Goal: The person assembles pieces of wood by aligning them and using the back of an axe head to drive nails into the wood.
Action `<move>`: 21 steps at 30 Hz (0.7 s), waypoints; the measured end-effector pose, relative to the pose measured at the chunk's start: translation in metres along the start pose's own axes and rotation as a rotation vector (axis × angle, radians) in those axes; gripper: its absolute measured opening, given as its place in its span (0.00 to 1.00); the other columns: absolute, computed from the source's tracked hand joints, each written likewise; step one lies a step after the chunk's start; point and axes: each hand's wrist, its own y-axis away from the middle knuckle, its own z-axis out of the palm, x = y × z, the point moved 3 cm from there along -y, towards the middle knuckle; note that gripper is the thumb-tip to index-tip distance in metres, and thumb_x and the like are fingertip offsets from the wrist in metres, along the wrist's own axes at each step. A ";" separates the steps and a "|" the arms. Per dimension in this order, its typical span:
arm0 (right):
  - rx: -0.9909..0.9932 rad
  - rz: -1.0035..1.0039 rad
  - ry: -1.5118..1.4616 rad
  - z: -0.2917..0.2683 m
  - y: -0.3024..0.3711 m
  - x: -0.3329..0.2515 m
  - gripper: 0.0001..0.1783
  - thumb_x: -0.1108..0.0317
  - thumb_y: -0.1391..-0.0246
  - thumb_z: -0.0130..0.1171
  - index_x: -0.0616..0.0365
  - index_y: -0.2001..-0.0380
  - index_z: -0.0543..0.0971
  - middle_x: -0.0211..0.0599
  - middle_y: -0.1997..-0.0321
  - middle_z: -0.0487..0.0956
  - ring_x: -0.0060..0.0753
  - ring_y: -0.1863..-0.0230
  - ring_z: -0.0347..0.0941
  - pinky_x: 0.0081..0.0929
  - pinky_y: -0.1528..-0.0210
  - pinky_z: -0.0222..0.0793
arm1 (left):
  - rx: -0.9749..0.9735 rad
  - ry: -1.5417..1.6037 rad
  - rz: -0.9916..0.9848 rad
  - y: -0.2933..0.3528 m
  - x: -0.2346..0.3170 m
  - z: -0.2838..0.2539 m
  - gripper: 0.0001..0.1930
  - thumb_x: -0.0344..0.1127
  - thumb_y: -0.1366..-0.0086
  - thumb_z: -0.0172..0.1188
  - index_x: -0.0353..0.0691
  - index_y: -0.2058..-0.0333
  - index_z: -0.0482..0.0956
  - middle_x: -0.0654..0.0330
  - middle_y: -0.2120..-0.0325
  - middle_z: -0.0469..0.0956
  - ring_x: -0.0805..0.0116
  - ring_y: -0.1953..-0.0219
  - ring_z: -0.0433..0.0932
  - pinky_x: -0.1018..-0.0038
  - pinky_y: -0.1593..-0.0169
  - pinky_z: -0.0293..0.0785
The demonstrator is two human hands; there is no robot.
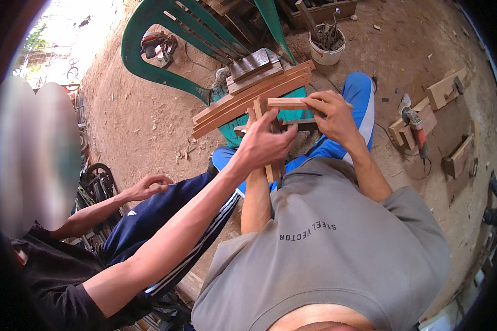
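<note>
My right hand (332, 115) pinches a short light wooden strip (287, 103) near its right end, holding it level over the green plastic chair (143, 63). The strip's left end meets a second, upright-lying wooden piece (271, 170) that points toward my lap. My left hand (257, 174) is behind this second piece; its fingers are mostly covered by a co-worker's hand (266, 142). That other hand reaches in from the left and touches the second piece. A dark bar (306, 125) lies below the strip, across the chair seat.
Long reddish planks (248, 102) and dark-topped blocks (251, 66) rest on the chair. A white bucket (327, 54) of tools stands behind. An angle grinder (418, 135) leans on wood pieces at right. A power tool (160, 49) sits on the dirt floor; the co-worker's knee (171, 204) is at left.
</note>
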 end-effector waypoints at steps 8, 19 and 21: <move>-0.067 -0.038 -0.023 0.006 0.007 0.005 0.19 0.80 0.53 0.61 0.54 0.57 0.86 0.35 0.54 0.82 0.45 0.52 0.77 0.41 0.48 0.71 | -0.157 0.610 -0.288 -0.053 0.085 0.095 0.13 0.44 0.41 0.67 0.43 0.63 0.78 0.61 0.81 0.70 0.64 0.73 0.77 0.70 0.65 0.74; -0.006 0.208 -0.235 0.034 0.003 0.048 0.09 0.76 0.48 0.58 0.64 0.63 0.83 0.49 0.60 0.82 0.53 0.56 0.81 0.41 0.53 0.76 | -0.220 0.957 -0.122 -0.081 0.056 0.113 0.11 0.33 0.48 0.67 0.50 0.87 0.78 0.67 0.86 0.76 0.64 0.78 0.76 0.61 0.80 0.64; -0.012 0.232 -0.213 0.036 0.010 0.056 0.09 0.75 0.48 0.58 0.64 0.63 0.83 0.50 0.60 0.82 0.53 0.55 0.81 0.41 0.52 0.76 | -0.246 0.858 -0.032 -0.073 0.053 0.114 0.10 0.35 0.50 0.69 0.53 0.87 0.81 0.71 0.85 0.77 0.66 0.79 0.76 0.63 0.80 0.66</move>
